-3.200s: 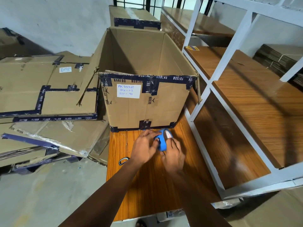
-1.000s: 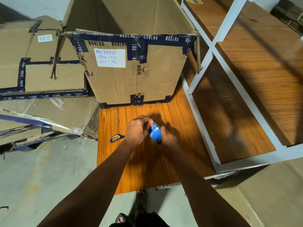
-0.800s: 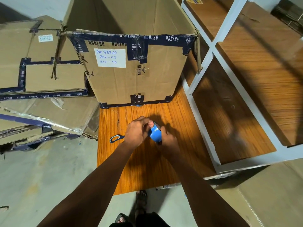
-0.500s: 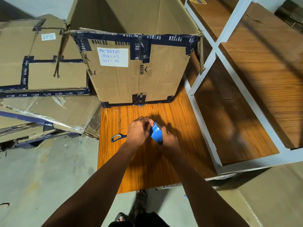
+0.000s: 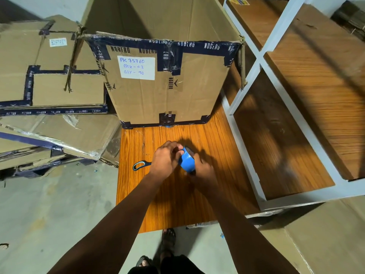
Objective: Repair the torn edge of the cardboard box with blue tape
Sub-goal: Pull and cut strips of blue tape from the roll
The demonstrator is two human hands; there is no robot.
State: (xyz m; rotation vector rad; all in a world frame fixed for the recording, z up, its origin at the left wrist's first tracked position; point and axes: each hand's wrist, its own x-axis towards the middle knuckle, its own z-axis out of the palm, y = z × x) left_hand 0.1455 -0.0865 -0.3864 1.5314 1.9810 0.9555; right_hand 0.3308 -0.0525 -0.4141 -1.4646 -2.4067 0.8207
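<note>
An open cardboard box (image 5: 189,91) with dark printed tape along its rim and a white handwritten label stands at the back of an orange wooden board (image 5: 173,202). Its right front corner edge looks frayed. In front of it my right hand (image 5: 203,171) grips a blue tape roll (image 5: 187,160) from the right and below. My left hand (image 5: 166,159) pinches at the roll's top left with curled fingertips. Both hands hover just above the board.
A scissor handle (image 5: 139,165) with a blue and black loop lies on the board, mostly hidden behind my left hand. Flattened cardboard boxes (image 5: 49,91) pile up on the left. A white metal rack (image 5: 262,62) with wooden shelves stands close on the right. My sandalled foot (image 5: 167,240) shows below.
Over three seconds the view tilted down and the hands came nearer. In the last second both hands stay on the roll, with only slight finger movement at its edge.
</note>
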